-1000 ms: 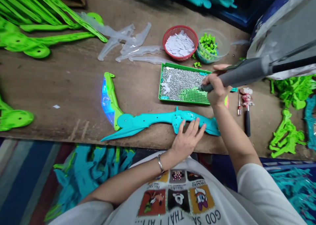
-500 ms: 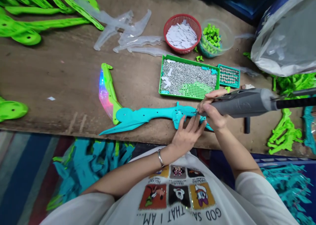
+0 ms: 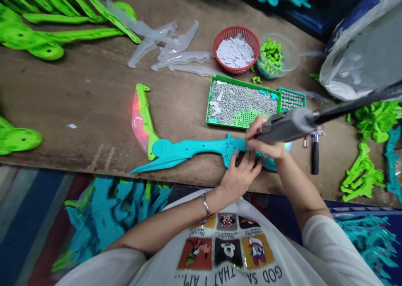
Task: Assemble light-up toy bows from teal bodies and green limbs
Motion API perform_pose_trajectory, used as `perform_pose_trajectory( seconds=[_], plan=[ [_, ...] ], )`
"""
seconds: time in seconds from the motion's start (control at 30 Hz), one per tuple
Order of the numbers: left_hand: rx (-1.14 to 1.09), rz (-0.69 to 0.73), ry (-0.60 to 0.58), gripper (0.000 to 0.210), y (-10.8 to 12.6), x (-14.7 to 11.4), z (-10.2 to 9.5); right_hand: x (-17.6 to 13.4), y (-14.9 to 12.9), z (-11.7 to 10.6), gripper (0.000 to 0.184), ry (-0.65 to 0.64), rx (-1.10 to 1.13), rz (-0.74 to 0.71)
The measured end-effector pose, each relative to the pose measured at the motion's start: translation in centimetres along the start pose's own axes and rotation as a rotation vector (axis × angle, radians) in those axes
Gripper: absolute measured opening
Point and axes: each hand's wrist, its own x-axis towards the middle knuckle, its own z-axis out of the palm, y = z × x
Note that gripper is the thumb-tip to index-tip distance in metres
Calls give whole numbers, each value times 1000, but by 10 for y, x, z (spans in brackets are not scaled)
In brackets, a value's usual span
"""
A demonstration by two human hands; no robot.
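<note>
A turquoise plastic toy weapon (image 3: pixel 207 147), perhaps a scythe, lies along the front of the table. At its left end is a green curved arm with a clear blade (image 3: pixel 140 127) glowing red-pink. My left hand (image 3: pixel 240 173) rests on the toy near its right end, fingers stretched out and pressing it down. My right hand (image 3: pixel 265 141) is wrapped round a grey electric screwdriver (image 3: pixel 287 124), which is tilted over the same end. The bit's tip is hidden behind my fingers.
Behind the toy is a green tray (image 3: pixel 207 106) of small screws, beside a teal tray (image 3: pixel 305 97). Further back stand a red basket (image 3: pixel 216 53) of white pieces and a clear tub (image 3: pixel 293 55). Right of my hand lies a black-handled tool (image 3: pixel 315 156). Green parts (image 3: pixel 364 173) are piled at right.
The screwdriver has tipped more upright and its rear end has swung left, my right hand moving with it. The blade's glow has gone from blue and pink to red-pink. The view has shifted slightly.
</note>
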Motion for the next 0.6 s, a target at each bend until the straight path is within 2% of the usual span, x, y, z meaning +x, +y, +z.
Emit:
perform_pose_trajectory(
  seconds=[0.07, 0.13, 0.2, 0.4, 0.6],
  plan=[
    [27, 4, -6, 54, 0, 0, -2, 14, -3, 0, 27, 118, 96, -110],
    [45, 11, -14, 54, 0, 0, -3, 28, -2, 3, 28, 334, 134, -215],
    [51, 13, -18, 54, 0, 0, -4, 38, 5, 6, 30, 469, 91, -237],
    [28, 10, -26, 56, 1, -2, -1, 45, 30, 8, 33, 524, -1, -243],
    [39, 12, -33, 56, 1, -2, -1, 46, 37, 7, 32, 519, -6, -213]
  ],
)
